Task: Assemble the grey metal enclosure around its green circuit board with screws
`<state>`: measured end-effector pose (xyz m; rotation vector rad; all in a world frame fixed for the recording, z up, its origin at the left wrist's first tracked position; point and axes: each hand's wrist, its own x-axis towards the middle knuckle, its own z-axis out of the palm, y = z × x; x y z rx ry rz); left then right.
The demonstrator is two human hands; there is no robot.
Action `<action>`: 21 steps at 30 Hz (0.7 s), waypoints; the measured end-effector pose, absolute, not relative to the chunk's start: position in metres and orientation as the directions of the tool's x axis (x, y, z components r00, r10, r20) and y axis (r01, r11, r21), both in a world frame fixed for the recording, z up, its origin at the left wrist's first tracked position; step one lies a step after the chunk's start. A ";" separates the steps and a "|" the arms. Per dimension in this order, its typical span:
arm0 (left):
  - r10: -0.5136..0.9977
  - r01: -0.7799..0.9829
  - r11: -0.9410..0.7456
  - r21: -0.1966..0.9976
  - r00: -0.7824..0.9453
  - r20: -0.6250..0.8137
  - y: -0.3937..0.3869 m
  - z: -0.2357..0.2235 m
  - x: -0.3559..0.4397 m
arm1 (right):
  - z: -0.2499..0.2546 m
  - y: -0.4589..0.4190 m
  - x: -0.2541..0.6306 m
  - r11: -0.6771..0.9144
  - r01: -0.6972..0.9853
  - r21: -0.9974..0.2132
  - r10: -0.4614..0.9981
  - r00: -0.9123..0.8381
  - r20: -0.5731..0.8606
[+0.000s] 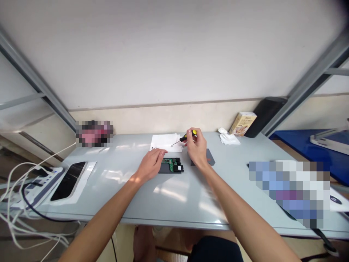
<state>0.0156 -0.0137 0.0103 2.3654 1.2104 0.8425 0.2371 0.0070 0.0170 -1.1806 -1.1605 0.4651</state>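
My right hand (197, 147) is closed round a small yellow-and-black screwdriver (188, 137). Its thin shaft slants down to the left, and the tip is at a white sheet of paper (160, 140), beside a tiny dark speck. Several more small dark bits lie at the paper's lower left corner. My left hand (149, 163) lies palm down with fingers stretched out, covering the left end of a dark device with an exposed green circuit board (171, 164). Partly hidden under my right wrist is a flat grey panel (211, 158).
A black phone (68, 181), a white power strip (38, 187) and tangled white cables are at the left. Back right hold crumpled tissue (229, 139), a carton (243, 123) and a black cylinder (265, 116). Blurred-out items lie back left and front right.
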 end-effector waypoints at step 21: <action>0.900 0.654 -0.434 0.620 0.274 0.340 -0.008 0.007 0.016 | 0.025 0.006 0.233 0.382 -0.031 -0.924 0.838 0.432 0.332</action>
